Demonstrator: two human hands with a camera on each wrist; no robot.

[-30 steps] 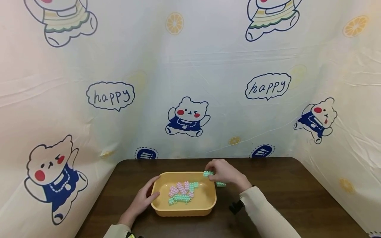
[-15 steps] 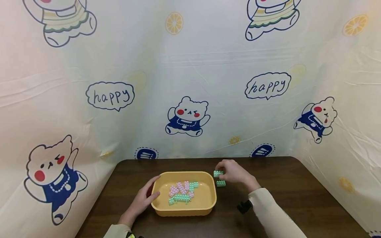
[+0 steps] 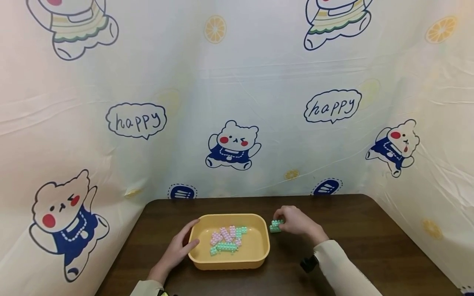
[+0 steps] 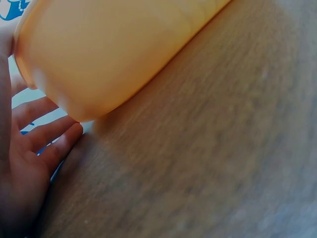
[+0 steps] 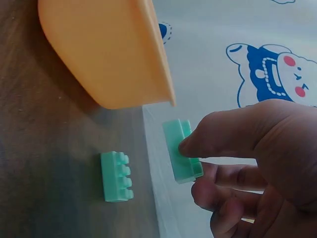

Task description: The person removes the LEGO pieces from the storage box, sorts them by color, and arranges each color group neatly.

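Observation:
A yellow plastic tub (image 3: 228,265) stands on the table with several pink and mint-green building blocks (image 3: 226,246) inside. My left hand (image 3: 177,248) holds its left side, thumb over the rim and fingers spread along the outer wall, as the left wrist view (image 4: 29,158) also has it. To the right of the tub, my right hand (image 3: 298,222) pinches a mint-green building block (image 5: 178,151) between thumb and fingers. A second mint-green block (image 5: 115,178) lies on the table close below, its studs showing; in the head view the two overlap.
The dark brown wooden table (image 3: 355,246) reaches back to a printed cloth (image 3: 237,82) with bears and lettering, which also hangs along both sides.
My right hand has carried the pinched block rightward from over the tub's right rim, then lower, to the block lying on the table. The left hand and the tub stay put.

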